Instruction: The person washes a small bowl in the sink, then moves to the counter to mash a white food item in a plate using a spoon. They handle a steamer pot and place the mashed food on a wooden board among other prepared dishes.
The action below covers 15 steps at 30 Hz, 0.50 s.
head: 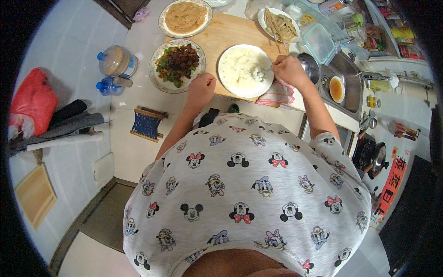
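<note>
My right hand (290,71) grips a metal spoon (259,74), whose bowl rests in mashed or soft white food (240,65), perhaps rice. That food lies on a round white plate (242,94) at the front of a wooden board. My left hand (201,89) is curled, with nothing visible in it. It is at the near right rim of a patterned plate (152,72) that bears dark browned pieces (185,59) and chopped green peppers (166,64). The left fingertips are partly hidden, and whether they touch the rim is unclear.
The wooden board (230,29) also bears a plate of pale brown slices (186,17) and, at its far right corner, a plate (279,26) with chopsticks. Rightward are a pink-edged cloth (278,92), a dark bowl (309,67), a clear container (317,43) and a sink (351,93).
</note>
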Available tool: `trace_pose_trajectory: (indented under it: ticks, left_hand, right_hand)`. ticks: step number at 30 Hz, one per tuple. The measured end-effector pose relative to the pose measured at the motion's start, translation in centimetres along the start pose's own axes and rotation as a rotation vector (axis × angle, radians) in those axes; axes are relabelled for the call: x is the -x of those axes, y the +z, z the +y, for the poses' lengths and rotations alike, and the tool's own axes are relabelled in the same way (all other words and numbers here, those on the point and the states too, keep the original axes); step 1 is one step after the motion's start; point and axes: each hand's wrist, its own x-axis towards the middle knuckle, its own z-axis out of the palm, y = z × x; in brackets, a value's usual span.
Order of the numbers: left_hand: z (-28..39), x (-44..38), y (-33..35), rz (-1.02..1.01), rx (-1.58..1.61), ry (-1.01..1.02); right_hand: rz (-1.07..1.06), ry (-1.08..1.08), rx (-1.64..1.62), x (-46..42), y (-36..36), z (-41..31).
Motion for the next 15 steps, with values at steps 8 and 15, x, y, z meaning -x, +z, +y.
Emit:
trace_pose_trajectory:
  ticks: [8, 15]
  left_hand:
    - [-0.2, 0.7, -0.4, -0.037, 0.007, -0.061]
    - [0.0, 0.5, -0.9, -0.017, -0.013, -0.015]
  right_hand:
    - [0.246, 0.013, -0.136, 1.4, 6.4, 1.2]
    - [0.513, -0.059, -0.467, 4.8, 5.7, -0.7]
